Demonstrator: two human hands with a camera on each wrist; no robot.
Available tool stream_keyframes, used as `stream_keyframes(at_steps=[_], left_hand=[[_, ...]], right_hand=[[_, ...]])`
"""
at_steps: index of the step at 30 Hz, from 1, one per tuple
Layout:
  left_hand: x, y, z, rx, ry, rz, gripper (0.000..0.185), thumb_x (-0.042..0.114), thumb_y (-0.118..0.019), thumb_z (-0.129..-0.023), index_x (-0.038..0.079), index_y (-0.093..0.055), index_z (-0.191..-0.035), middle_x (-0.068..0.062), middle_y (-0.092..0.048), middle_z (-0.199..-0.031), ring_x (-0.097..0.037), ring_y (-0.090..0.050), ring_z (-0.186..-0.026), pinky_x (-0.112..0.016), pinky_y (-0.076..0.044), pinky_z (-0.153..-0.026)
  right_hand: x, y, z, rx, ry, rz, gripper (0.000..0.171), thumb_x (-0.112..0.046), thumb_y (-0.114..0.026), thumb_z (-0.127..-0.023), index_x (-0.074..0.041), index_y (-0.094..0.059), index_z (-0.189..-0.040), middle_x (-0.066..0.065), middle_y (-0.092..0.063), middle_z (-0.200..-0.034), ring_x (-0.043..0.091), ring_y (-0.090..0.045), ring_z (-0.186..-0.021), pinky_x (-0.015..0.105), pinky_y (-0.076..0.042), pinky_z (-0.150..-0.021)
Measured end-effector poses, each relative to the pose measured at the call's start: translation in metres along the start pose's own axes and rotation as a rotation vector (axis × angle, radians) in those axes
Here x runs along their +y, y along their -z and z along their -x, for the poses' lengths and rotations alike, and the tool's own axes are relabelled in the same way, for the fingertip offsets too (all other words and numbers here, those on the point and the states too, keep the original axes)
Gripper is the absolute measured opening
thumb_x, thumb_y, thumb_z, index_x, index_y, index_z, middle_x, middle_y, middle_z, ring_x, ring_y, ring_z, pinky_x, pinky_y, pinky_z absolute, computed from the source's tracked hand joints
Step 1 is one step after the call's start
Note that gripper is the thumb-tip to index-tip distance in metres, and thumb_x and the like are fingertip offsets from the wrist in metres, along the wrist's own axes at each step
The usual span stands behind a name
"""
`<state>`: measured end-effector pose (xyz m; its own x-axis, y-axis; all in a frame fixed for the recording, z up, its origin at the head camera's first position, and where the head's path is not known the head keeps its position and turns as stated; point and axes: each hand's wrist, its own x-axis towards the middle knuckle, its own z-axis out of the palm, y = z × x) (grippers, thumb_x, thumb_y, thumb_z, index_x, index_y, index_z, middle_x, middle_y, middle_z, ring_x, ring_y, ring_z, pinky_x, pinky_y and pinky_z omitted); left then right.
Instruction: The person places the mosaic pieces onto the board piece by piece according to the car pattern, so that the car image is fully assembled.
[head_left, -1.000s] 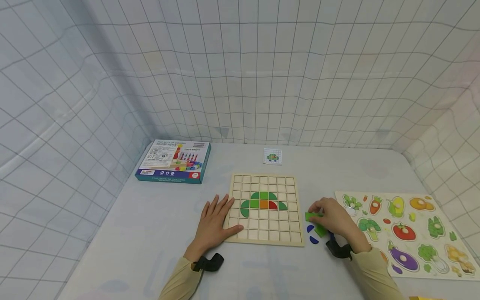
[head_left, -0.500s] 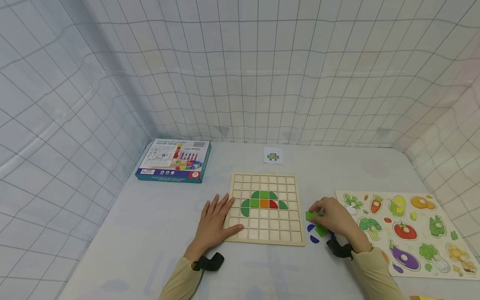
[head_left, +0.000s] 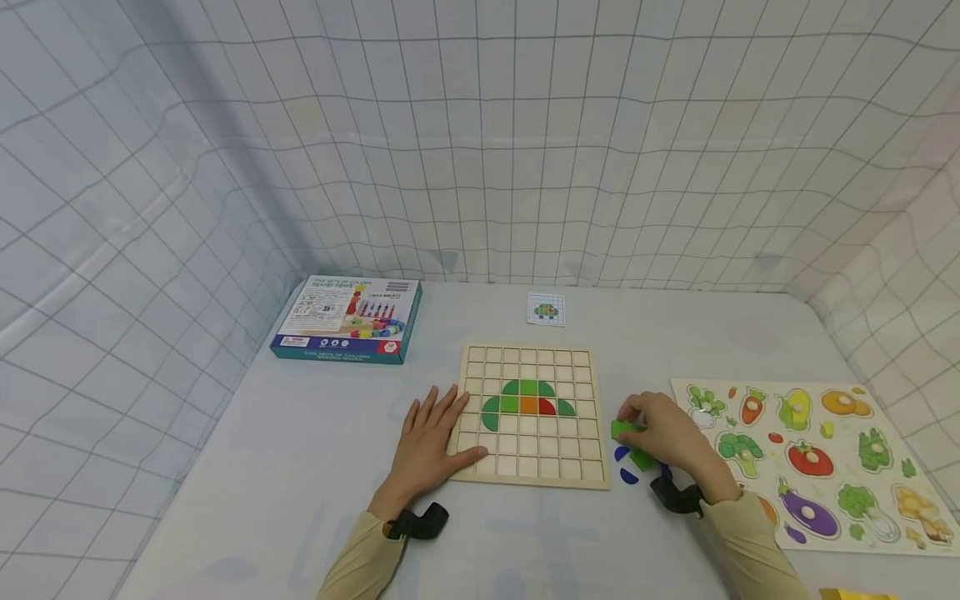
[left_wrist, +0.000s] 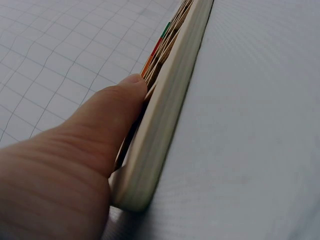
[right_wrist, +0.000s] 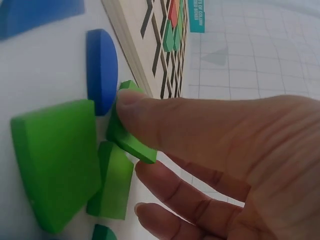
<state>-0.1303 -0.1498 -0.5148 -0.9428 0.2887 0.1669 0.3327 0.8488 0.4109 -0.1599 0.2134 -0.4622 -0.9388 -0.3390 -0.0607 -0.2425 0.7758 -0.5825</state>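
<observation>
A wooden grid board lies flat in the middle of the table, with green, orange and red pieces set in its upper rows. My left hand rests flat on the board's left edge, fingers straight, thumb on the wood. My right hand is just right of the board and pinches a green piece between thumb and fingers. More green pieces and blue pieces lie on the table beside it.
A vegetable peg puzzle lies at the right. A boxed toy set sits at the back left. A small pattern card lies behind the board. Grid-patterned cloth walls enclose the table.
</observation>
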Motion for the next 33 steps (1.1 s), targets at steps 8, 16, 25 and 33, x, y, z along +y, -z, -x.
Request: stream_keyframes(at_steps=[8, 16, 25, 33], left_hand=[[0.000, 0.002, 0.000, 0.006, -0.005, 0.008, 0.087, 0.060, -0.064, -0.079, 0.014, -0.036, -0.148, -0.007, -0.028, -0.153, -0.031, -0.010, -0.142, -0.051, -0.002, -0.111], [0.000, 0.001, 0.000, 0.005, -0.004, 0.005, 0.087, 0.061, -0.063, -0.080, 0.014, -0.036, -0.148, -0.007, -0.028, -0.153, -0.031, -0.010, -0.142, -0.051, -0.003, -0.111], [0.000, 0.001, 0.000, 0.003, -0.002, -0.002, 0.087, 0.062, -0.062, -0.080, 0.014, -0.036, -0.148, -0.007, -0.028, -0.153, -0.031, -0.010, -0.142, -0.051, -0.003, -0.111], [0.001, 0.001, 0.000, 0.004, -0.003, 0.000, 0.087, 0.062, -0.062, -0.080, 0.014, -0.036, -0.148, -0.007, -0.029, -0.153, -0.032, -0.011, -0.142, -0.052, -0.004, -0.111]], right_hand=[[-0.001, -0.007, 0.003, 0.024, -0.040, -0.043, 0.016, -0.013, -0.075, -0.080, -0.013, -0.059, -0.084, -0.003, -0.054, -0.069, 0.014, -0.047, -0.056, 0.029, -0.041, -0.047], [-0.014, -0.013, -0.003, 0.153, 0.055, -0.050, 0.013, -0.005, -0.073, -0.081, -0.007, -0.064, -0.091, -0.005, -0.057, -0.073, 0.011, -0.048, -0.060, 0.027, -0.041, -0.050], [-0.048, -0.033, -0.021, 0.135, 0.160, -0.145, 0.013, -0.005, -0.075, -0.080, -0.009, -0.064, -0.085, -0.007, -0.054, -0.072, 0.010, -0.049, -0.063, 0.025, -0.043, -0.055], [-0.077, -0.054, -0.039, 0.059, 0.200, -0.193, 0.015, -0.010, -0.078, -0.078, -0.012, -0.064, -0.079, -0.009, -0.057, -0.071, 0.008, -0.052, -0.064, 0.024, -0.047, -0.058]])
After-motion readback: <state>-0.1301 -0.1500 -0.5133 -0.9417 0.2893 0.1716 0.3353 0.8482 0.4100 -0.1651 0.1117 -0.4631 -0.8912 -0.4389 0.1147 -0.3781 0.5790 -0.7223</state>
